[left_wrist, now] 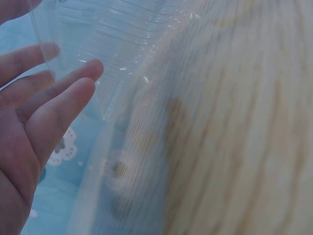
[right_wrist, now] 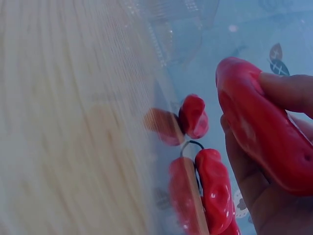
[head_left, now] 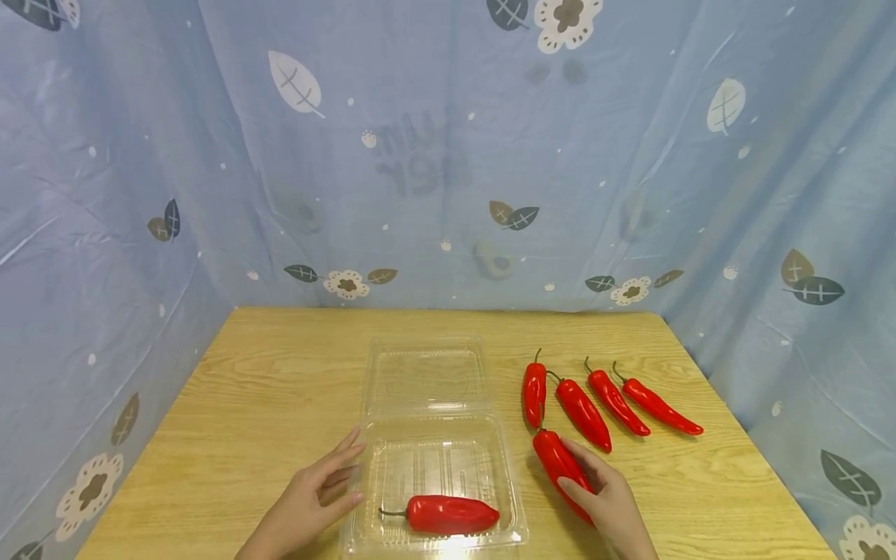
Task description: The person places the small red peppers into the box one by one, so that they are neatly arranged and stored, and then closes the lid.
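A red chili pepper (head_left: 560,465) is pinched between the thumb and fingers of my right hand (head_left: 607,498), to the right of a clear plastic container. The right wrist view shows this pepper (right_wrist: 264,125) up close in the right hand (right_wrist: 254,196). My left hand (head_left: 308,490) has its fingers extended at the left wall of the clear container (head_left: 511,467). Another red pepper (head_left: 453,515) lies crosswise near the container's front, its stem pointing left. In the left wrist view the left hand (left_wrist: 44,112) holds nothing and overlaps the clear plastic (left_wrist: 117,44).
The container's lid (head_left: 427,373) lies folded back behind it. Several more red peppers, such as one (head_left: 584,412) beyond the right hand, are spread over the right side of the wooden table (head_left: 294,365). A blue patterned curtain (head_left: 420,155) surrounds the back and sides.
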Demonstrator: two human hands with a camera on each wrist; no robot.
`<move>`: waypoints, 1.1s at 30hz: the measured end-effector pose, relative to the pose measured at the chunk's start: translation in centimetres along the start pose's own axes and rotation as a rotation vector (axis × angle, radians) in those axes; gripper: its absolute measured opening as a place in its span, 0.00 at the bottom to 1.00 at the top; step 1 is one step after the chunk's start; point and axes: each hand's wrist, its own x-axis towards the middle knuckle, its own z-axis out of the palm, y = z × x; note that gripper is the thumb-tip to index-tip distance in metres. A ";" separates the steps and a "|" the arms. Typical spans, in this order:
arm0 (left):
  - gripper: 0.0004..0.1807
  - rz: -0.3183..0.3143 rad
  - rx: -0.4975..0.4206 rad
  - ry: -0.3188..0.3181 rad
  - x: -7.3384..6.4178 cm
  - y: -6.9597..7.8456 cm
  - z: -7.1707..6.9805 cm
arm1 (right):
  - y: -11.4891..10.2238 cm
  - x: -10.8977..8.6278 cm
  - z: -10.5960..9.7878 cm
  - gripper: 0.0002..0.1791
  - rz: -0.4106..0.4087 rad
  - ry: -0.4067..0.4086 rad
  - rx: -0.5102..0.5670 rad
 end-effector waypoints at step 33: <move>0.33 0.026 -0.006 0.000 0.0 0.3 -0.1 | -2.2 -0.4 0.3 0.29 -0.138 -0.050 0.055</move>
